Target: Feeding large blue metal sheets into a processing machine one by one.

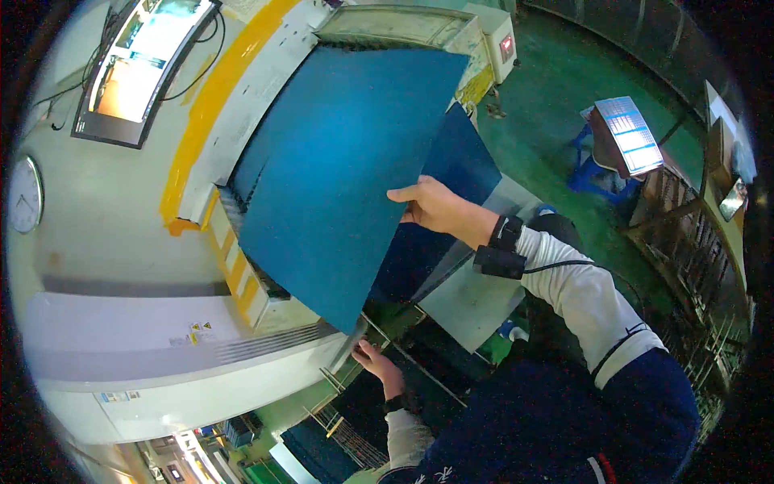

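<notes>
A large flat blue sheet (347, 153) lies tilted over the mouth of a pale machine. My right hand (435, 208) grips its right edge, thumb on the upper face and fingers underneath. By the sheet's lower corner, my left hand (379, 365) is closed with bent fingers; whether it pinches the corner or a grey strip there I cannot make out. Below the held sheet hangs a darker blue panel (463, 157), partly covered by it. Beside that panel a pale grey board (476, 310) leans near my body.
The machine's pale frame (403, 26) surrounds the sheet, with a yellow-striped edge (234, 262) at left. A monitor (145, 68) and a clock (27, 194) hang on the left wall. Right, a blue stool (592, 177) stands near a wire rack (673, 226). More rods (347, 440) lie below.
</notes>
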The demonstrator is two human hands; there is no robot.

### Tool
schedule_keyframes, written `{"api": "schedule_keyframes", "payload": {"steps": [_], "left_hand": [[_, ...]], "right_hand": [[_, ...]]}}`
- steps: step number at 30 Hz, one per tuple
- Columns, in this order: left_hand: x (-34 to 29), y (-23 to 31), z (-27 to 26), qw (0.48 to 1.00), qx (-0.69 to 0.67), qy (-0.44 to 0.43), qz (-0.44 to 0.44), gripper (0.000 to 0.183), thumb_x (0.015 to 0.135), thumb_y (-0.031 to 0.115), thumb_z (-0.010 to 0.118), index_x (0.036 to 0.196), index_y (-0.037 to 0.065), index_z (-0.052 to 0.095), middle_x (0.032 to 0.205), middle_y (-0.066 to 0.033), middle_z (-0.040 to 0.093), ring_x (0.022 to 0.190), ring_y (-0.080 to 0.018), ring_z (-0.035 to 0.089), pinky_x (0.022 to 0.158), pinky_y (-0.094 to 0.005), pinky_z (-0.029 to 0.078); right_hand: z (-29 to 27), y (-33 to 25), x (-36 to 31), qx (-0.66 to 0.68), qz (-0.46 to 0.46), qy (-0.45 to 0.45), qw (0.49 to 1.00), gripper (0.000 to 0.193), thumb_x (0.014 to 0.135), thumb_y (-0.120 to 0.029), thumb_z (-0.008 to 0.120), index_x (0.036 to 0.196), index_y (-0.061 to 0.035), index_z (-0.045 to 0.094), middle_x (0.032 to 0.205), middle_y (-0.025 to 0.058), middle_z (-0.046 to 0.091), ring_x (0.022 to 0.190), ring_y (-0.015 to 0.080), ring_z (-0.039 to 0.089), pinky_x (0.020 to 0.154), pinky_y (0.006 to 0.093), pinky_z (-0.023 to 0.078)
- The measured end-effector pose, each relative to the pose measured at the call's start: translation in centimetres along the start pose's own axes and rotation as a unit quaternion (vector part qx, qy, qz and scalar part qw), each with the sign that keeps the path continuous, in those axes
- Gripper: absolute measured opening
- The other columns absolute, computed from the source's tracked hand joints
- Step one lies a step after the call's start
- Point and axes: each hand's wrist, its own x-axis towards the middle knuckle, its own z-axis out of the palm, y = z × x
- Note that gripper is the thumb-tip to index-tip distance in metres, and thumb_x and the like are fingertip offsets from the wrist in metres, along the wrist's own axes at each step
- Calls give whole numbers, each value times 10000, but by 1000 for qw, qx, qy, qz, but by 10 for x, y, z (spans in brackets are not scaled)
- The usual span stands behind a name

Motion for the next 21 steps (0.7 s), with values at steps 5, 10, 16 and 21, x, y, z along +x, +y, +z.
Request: {"api": "schedule_keyframes", "payload": {"steps": [5, 10, 16, 21], "left_hand": [[3, -8, 1, 998, -25, 37, 34, 511, 941, 400, 527, 1247, 7, 414, 1155, -96, 524, 1041, -202, 491, 895, -356, 398], [10, -11, -5, 999, 1, 9, 30, 462, 953, 379, 511, 1215, 7, 433, 1151, -101, 519, 1036, -203, 491, 901, -336, 392], [5, 0, 4, 999, 21, 22, 31, 388, 966, 354, 485, 1180, 32, 449, 1139, -79, 528, 1006, -188, 502, 832, -331, 419], [2, 16, 13, 998, 54, 12, 13, 446, 957, 376, 487, 1249, 46, 411, 1216, -103, 512, 1078, -217, 491, 849, -360, 421]], "right_hand": [[8, 20, 7, 28, 50, 40, 998, 206, 849, -93, 618, 1051, -107, 583, 970, 38, 641, 830, 222, 621, 679, 407, 502], [11, 29, 14, 7, 56, 78, 995, 218, 887, -82, 570, 1105, -81, 561, 1044, 56, 615, 882, 220, 615, 752, 394, 515], [2, 41, 37, -12, 41, 124, 991, 216, 887, -127, 590, 1090, -62, 561, 1028, 66, 608, 860, 217, 611, 720, 388, 528], [9, 31, 36, -98, 99, 113, 984, 285, 899, -206, 598, 1071, 12, 536, 913, 129, 608, 773, 252, 644, 583, 377, 564]]}}
